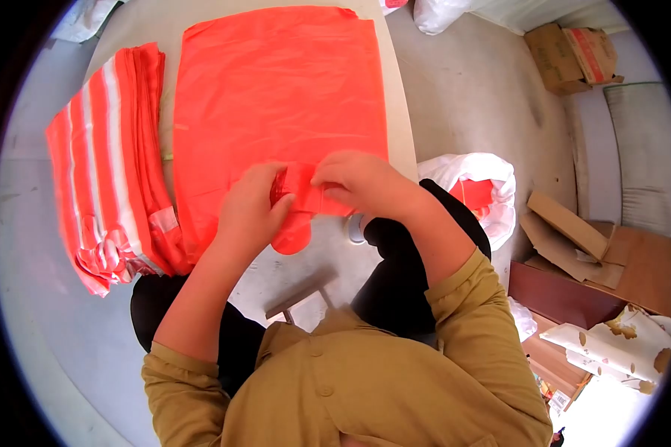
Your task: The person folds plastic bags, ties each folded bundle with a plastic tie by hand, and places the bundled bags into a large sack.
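Observation:
A large red plastic bag (pixel 283 82) lies flat on a pale table (pixel 401 112), its near end hanging over the table edge toward my lap. My left hand (pixel 255 205) is closed on a gathered part of that near end, thumb toward the right. Close by, my right hand (pixel 365 182) pinches the same end with its fingertips. A rounded flap of red plastic droops below my hands. To the left rests a thick folded stack of red bags with white stripes (pixel 112 149), its crumpled end facing me.
On the floor at right stands a white sack (pixel 503 167) with red plastic inside. An opened cardboard box (pixel 574 238) lies farther right, and more cardboard boxes (pixel 570 56) sit at the back. A patterned cloth (pixel 619 346) is at lower right.

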`<state>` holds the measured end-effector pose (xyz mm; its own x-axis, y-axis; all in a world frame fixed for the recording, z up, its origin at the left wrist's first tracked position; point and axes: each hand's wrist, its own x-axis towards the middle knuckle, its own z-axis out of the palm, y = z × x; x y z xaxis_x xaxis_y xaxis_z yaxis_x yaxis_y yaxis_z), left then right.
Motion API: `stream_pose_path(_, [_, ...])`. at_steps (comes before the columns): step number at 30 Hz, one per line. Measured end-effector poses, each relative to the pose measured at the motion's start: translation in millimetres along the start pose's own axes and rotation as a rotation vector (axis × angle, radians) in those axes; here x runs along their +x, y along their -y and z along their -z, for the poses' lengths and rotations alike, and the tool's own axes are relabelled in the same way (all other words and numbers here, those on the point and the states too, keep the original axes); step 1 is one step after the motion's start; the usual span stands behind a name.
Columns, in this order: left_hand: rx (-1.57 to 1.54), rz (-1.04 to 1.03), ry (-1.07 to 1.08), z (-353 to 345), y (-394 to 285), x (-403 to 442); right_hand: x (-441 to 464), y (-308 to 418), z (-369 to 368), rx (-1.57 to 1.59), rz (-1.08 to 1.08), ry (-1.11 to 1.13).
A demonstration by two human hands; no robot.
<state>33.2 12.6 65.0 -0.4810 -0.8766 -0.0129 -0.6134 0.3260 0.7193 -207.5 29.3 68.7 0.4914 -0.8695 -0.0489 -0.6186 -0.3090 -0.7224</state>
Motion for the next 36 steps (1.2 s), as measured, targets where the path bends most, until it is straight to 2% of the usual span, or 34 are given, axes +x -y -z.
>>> stream_pose_path(3, [-0.039, 0.011, 0.039, 4, 2, -1, 6, 2, -17, -0.053, 0.106, -0.087])
stream_pose_path(8, [-0.168, 0.148, 0.147, 27, 8, -3, 17, 17, -26, -0.138, 0.118, -0.049])
stream_pose_path(9, [-0.175, 0.17, 0.094, 35, 11, -5, 18, 19, -27, -0.152, 0.109, -0.033])
stream_pose_path(11, [-0.185, 0.206, -0.01, 52, 18, -12, 19, 12, -37, -0.003, -0.095, 0.021])
stream_pose_path(13, [-0.1, 0.176, -0.103, 65, 39, -22, 20, 13, -37, -0.056, -0.086, 0.032])
stream_pose_path(15, [-0.045, 0.199, -0.151, 79, 52, -35, 18, 19, -29, -0.314, 0.132, -0.01])
stream_pose_path(16, [-0.009, 0.227, -0.126, 86, 53, -41, 18, 18, -30, -0.309, 0.135, -0.021])
stream_pose_path(19, [0.239, -0.122, -0.134, 93, 66, -56, 20, 14, -33, -0.299, 0.13, -0.036])
stream_pose_path(22, [0.304, -0.161, -0.093, 99, 57, -67, 20, 14, -33, -0.286, 0.113, -0.034])
stream_pose_path(25, [0.092, 0.018, 0.105, 109, 64, -80, 22, 14, -32, -0.275, 0.126, -0.043])
stream_pose_path(28, [0.034, 0.164, 0.125, 115, 66, -85, 23, 23, -24, -0.271, 0.09, 0.018])
stream_pose_path(31, [0.052, 0.076, 0.077, 116, 63, -83, 20, 34, -13, -0.296, 0.091, 0.088])
stream_pose_path(36, [0.473, -0.141, 0.008, 98, 62, -91, 13, 39, -17, -0.381, 0.126, 0.096])
